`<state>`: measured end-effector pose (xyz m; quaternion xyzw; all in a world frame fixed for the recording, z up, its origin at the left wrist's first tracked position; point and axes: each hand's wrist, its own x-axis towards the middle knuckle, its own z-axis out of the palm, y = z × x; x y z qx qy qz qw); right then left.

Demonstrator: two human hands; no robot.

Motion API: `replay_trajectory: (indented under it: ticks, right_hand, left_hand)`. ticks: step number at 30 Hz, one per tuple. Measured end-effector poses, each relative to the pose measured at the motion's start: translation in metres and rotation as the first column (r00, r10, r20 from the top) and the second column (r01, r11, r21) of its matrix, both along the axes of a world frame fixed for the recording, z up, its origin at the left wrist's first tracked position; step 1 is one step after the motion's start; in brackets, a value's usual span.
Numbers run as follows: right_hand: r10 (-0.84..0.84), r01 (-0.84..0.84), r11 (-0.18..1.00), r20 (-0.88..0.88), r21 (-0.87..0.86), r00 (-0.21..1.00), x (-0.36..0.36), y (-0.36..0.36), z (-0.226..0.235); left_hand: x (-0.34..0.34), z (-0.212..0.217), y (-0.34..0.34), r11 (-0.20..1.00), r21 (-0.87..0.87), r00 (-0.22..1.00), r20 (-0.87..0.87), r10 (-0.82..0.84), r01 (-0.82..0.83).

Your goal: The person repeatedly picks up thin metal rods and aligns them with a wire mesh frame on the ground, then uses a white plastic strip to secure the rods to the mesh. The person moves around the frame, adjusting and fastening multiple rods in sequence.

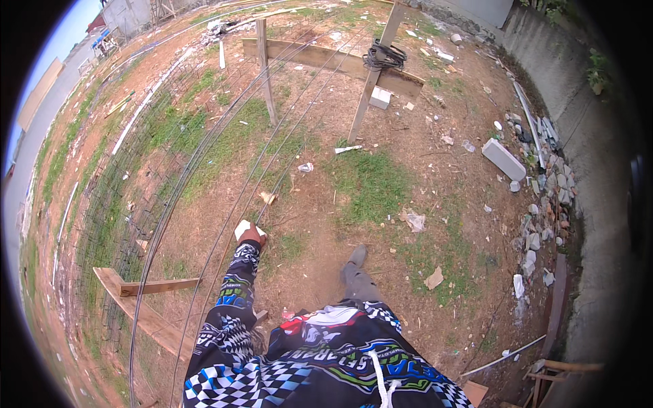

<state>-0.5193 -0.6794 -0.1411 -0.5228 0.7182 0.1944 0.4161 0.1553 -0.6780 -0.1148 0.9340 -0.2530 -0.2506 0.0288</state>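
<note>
- No box, bucket or other container shows anywhere on the plot; things lie loose on the bare brown dirt and patchy grass point(371, 180).
- The left hand point(250, 233) reaches forward and a little left on a straight arm in a black, white and blue chequered sleeve point(235, 299).
- It is closed around a small pale flat piece point(243, 226), which sticks out on the far-left side of the fist; what the piece is made of cannot be told.
- The fist sits right at the long thin steel rods point(224, 204), which run from near left up to the far wooden frame; whether it also grips a rod cannot be told.
- The right hand is out of view.
- The rods rest far off on a rough wooden plank crossbar point(326, 60) nailed to upright wooden posts point(265, 68), where a coil of dark wire point(384, 56) hangs.
- A second wooden plank trestle point(146, 306) stands near left, under the rods.
- A sheet of grey steel mesh point(129, 177) lies flat at the left.
- One foot in a grey shoe point(356, 257) steps forward, to the right of the hand.
- A grey concrete block point(503, 160) and a heap of broken rubble point(544, 197) lie at the right beside a concrete wall point(578, 102).
</note>
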Motion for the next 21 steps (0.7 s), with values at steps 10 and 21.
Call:
replay_trajectory:
  ticks: [10,21]
  right_hand:
    - [0.033,-0.033,0.999,-0.044,-0.013,0.998,0.028,-0.325,0.006]
    - [-0.469,0.536,0.83,0.328,-0.154,0.82,0.193,-0.569,-0.011]
  left_hand:
    - [-0.05,0.079,-0.095,0.913,-0.334,0.943,0.15,0.296,-0.233]
    - [0.003,0.13,-0.196,0.843,-0.511,0.86,0.343,0.377,-0.166]
